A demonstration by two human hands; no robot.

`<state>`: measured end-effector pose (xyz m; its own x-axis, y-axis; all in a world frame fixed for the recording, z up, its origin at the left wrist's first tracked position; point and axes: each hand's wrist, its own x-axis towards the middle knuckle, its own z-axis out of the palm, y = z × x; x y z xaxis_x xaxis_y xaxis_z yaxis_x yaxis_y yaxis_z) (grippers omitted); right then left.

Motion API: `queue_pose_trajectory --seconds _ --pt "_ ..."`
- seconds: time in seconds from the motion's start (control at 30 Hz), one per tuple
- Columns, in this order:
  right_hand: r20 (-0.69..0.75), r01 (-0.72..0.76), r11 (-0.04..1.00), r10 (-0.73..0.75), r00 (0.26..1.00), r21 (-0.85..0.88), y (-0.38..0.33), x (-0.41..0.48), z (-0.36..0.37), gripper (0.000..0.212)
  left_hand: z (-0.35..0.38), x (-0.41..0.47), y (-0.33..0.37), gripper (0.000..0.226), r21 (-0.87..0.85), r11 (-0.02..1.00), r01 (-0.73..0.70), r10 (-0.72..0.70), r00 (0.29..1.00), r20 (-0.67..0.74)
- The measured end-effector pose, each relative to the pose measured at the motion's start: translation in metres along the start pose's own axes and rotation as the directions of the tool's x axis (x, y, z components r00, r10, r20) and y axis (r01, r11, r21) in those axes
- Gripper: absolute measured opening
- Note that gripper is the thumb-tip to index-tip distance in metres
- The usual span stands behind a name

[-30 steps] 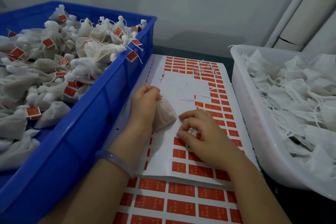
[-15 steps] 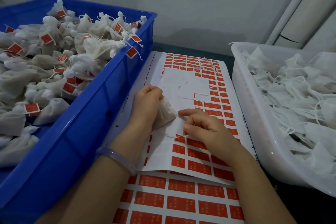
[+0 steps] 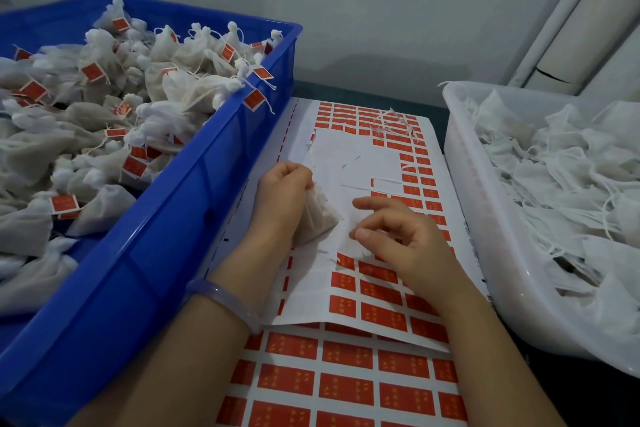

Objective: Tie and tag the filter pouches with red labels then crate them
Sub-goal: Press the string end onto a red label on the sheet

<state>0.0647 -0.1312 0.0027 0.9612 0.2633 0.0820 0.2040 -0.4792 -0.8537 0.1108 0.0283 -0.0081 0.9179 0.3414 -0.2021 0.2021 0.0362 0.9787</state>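
Observation:
My left hand grips a filled, off-white filter pouch by its neck, and the pouch rests on a sheet of red labels. My right hand hovers just right of the pouch with curled fingers, thumb and forefinger a little apart. Whether it pinches a label or a string is unclear. The blue crate on the left is heaped with tied pouches bearing red tags.
A white tub on the right holds a pile of flat pouches with loose strings. A second label sheet lies under the first, toward me. Backing scraps lie at the sheet's far end. A wall stands behind.
My right hand has lifted off the label rows and moved slightly toward the pouch, its fingers opening a little. My left hand keeps its grip on the pouch in the same place.

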Motion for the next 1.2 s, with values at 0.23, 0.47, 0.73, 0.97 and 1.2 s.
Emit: queue_pose_trajectory --seconds 0.23,0.47,0.73,0.97,1.2 --pt "-0.13 0.098 0.994 -0.104 0.986 -0.053 -0.005 -0.003 -0.007 0.011 -0.001 -0.003 0.002 0.012 -0.037 0.999 -0.004 0.005 1.0 0.03" --pt "0.218 0.042 0.884 0.069 0.973 -0.466 0.0 -0.006 -0.013 0.016 -0.001 -0.004 0.001 0.017 -0.039 0.999 -0.025 0.026 0.999 0.024" --pt "0.251 0.013 0.889 0.115 0.961 -0.458 -0.003 -0.002 0.007 0.023 0.0 -0.002 0.0 0.016 -0.001 0.999 -0.034 0.034 0.999 0.01" --pt "0.276 0.014 0.874 0.138 0.951 -0.485 -0.006 0.0 0.013 0.023 0.0 -0.004 0.001 0.018 0.001 0.999 -0.034 0.034 0.999 0.015" --pt "0.258 0.011 0.877 0.13 0.957 -0.481 -0.004 -0.001 0.012 0.021 0.001 -0.003 0.001 0.017 -0.004 1.0 -0.03 0.03 0.999 0.012"
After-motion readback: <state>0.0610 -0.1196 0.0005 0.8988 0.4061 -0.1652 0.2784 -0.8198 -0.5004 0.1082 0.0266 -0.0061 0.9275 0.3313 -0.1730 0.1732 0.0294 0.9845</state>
